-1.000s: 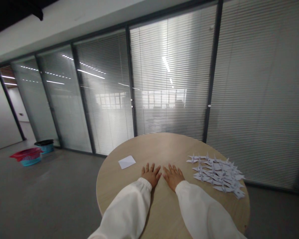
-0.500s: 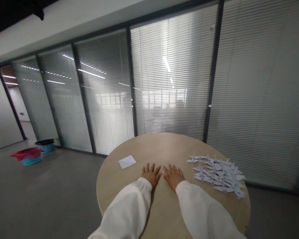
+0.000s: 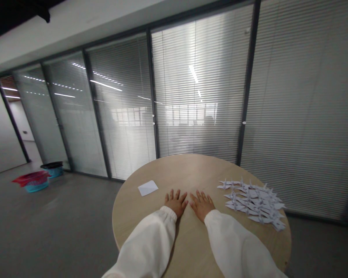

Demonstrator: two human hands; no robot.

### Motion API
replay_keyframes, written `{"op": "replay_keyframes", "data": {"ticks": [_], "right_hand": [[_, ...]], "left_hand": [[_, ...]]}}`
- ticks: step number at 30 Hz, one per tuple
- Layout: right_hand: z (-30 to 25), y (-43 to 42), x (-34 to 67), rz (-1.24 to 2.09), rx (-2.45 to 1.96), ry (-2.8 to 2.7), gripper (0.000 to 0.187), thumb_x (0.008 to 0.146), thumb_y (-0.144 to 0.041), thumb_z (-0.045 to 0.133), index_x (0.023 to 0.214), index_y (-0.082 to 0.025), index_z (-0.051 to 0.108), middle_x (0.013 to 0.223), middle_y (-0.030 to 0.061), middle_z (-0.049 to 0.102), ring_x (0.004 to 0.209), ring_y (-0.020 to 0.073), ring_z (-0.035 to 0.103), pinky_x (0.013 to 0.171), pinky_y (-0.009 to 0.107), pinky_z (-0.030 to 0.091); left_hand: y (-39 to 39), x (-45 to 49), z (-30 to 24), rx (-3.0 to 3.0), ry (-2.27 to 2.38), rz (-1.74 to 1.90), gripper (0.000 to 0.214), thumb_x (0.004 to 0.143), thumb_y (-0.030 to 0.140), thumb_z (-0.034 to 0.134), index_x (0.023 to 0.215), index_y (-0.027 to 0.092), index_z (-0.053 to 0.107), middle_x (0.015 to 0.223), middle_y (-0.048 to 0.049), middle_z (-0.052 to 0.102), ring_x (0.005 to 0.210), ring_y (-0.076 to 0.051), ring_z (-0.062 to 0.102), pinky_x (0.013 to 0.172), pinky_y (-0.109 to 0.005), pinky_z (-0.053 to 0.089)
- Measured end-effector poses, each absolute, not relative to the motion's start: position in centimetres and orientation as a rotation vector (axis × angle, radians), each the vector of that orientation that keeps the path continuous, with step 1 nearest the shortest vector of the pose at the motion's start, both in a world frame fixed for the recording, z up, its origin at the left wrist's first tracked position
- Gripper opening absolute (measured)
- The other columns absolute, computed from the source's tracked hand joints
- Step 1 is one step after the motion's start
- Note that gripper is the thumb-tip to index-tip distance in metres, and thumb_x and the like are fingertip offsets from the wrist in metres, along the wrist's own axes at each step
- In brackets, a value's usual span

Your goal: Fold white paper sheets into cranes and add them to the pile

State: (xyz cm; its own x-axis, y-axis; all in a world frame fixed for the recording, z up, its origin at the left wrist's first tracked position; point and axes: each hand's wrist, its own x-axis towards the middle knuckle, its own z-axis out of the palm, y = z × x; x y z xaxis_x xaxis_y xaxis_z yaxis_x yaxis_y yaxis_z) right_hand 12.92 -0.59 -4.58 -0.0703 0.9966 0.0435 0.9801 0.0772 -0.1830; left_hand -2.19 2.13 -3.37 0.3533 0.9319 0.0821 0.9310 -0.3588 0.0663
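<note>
Both my hands lie flat on a round wooden table (image 3: 197,170), side by side, with the thumbs close together. My left hand (image 3: 176,202) is open, its fingers spread, and holds nothing. To its left, a short way off, lies a stack or sheet of white paper (image 3: 147,188). My right hand (image 3: 202,204) is open too, fingers apart and palm down. Right of it sits a cluster of several folded white paper cranes (image 3: 255,200), apart from the fingers. White sleeves cover both forearms.
Beyond the table stands a glass partition with blinds (image 3: 200,96) in dark frames. On the grey floor at the left are a bin with a red liner (image 3: 33,179) and a bin with a black liner (image 3: 53,168).
</note>
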Motion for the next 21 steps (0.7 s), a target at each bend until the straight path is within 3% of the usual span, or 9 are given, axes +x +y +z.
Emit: {"op": "replay_keyframes", "data": {"ticks": [21], "right_hand": [[-4.62, -0.54, 12.83, 0.155, -2.027, -2.178, 0.05, 0.084, -0.05, 0.013, 0.13, -0.033, 0.014, 0.142, 0.0011, 0.011, 0.128, 0.0217, 0.007, 0.1, 0.043, 0.005]], "left_hand": [[2.54, -2.26, -3.91, 2.588, 1.772, 0.209, 0.053, 0.079, 0.057, 0.012, 0.127, 0.038, 0.023, 0.139, -0.0007, 0.021, 0.126, -0.033, 0.009, 0.097, -0.054, 0.01]]}}
